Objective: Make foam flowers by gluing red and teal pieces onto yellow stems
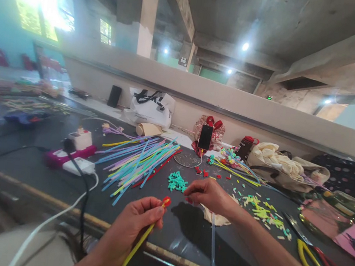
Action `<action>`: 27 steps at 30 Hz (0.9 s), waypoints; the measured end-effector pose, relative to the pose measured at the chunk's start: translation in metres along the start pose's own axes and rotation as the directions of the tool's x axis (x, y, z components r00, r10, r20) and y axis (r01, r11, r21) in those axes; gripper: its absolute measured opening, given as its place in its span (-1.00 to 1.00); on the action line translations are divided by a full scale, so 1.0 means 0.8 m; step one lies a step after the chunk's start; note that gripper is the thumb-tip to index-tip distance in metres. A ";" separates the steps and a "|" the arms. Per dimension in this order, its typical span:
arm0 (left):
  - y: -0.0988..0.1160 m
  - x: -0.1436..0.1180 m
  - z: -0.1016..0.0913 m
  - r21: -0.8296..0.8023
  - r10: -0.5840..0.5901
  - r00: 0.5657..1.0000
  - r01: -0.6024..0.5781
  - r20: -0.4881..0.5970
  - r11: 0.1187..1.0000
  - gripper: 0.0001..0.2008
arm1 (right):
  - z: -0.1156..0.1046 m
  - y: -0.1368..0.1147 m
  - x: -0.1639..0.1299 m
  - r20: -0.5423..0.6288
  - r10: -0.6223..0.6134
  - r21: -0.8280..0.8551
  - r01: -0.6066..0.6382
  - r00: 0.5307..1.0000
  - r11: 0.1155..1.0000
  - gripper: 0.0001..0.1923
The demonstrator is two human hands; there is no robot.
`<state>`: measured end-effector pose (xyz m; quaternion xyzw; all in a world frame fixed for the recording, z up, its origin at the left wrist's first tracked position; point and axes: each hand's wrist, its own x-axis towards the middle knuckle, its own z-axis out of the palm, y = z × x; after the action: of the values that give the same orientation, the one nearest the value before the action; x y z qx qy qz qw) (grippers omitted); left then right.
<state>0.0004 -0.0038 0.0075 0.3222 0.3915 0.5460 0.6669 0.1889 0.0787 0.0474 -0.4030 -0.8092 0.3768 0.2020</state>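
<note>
1. Pinching a yellow straw (134, 250) near its top, the fingers of the left hand (133, 228) were closed around the stem, which carried a small red piece (166, 201) at its tip.
2. Fingers of the right hand (210, 195) were curled together over the dark tabletop (157, 229), apparently pinching something small and red; what exactly they gripped could not be made out.
3. Just beyond the right hand lay a heap of teal cut pieces (177, 181), with red bits (203, 172) near it and yellow-green bits (263, 212) scattered to the right.
4. A fan of long uncut straws (139, 160) in blue, purple and yellow lay to the left, well apart from the hands.
5. Scissors with yellow and red handles (321, 263) rested at the right edge of the table.
6. A phone (205, 137) stood propped against the back ledge, beside a white bag (150, 107).
7. Judging by the layout, the work looked partly done: many pieces were cut, one straw bore a single piece, and a large bundle remained untouched.
</note>
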 end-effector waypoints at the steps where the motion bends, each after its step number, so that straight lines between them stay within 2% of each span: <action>1: 0.000 0.000 0.000 -0.003 0.000 1.000 0.000 0.003 1.000 -0.82 | 0.002 0.000 0.000 -0.001 -0.014 -0.026 0.013 1.000 1.000 -0.86; 8: 0.000 -0.002 0.001 -0.005 0.004 1.000 -0.004 0.016 1.000 -0.83 | 0.010 0.004 0.004 -0.018 -0.047 -0.181 0.043 0.999 0.983 -0.93; 13: -0.001 -0.001 -0.004 0.004 -0.010 0.999 0.009 0.034 1.000 -0.84 | 0.013 0.006 0.004 -0.036 -0.018 -0.232 0.009 0.999 0.973 -0.86; 19: -0.002 0.000 -0.005 0.019 0.006 0.999 -0.007 0.053 1.000 -0.86 | 0.012 0.009 0.005 0.002 0.026 -0.252 -0.025 1.000 0.968 -0.79; 27: -0.001 0.000 -0.005 0.026 -0.004 0.999 0.003 0.039 1.000 -0.85 | 0.003 0.005 -0.004 -0.229 -0.053 -0.392 -0.042 0.972 0.919 -0.76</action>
<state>-0.0030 -0.0041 0.0047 0.3409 0.3861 0.5331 0.6712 0.1913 0.0768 0.0430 -0.4749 -0.8398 0.1555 0.2123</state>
